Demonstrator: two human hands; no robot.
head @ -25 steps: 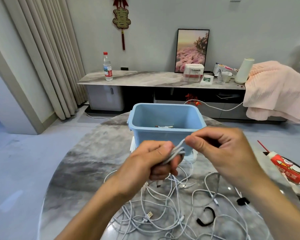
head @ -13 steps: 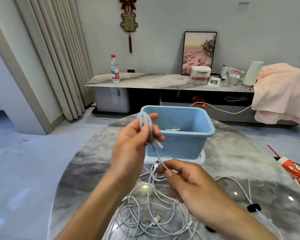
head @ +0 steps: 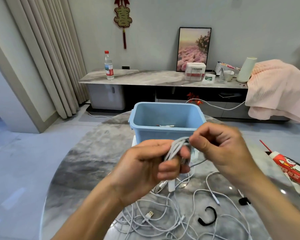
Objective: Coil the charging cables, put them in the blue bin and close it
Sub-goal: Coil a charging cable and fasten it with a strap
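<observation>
My left hand (head: 145, 168) grips a bundle of coiled white cable (head: 176, 148) just in front of the open blue bin (head: 166, 134). My right hand (head: 220, 149) pinches the same cable at the top of the bundle, right beside the left thumb. A white plug hangs below my left fingers. Inside the bin lies one small cable (head: 165, 126). Several loose white cables (head: 171, 217) sprawl tangled on the round marble table (head: 87, 158) below my hands. A white lid (head: 134, 142) sticks out under the bin.
Black cable ties (head: 207, 216) lie among the cables on the right. A red drink carton (head: 290, 168) rests at the table's right edge. Behind stands a low cabinet with a water bottle (head: 109, 65), boxes and a pink blanket (head: 277, 89).
My right hand rose from low over the table to the top of the bundle. My left hand dropped from upright beside the bin to centre, the coil still in its grip.
</observation>
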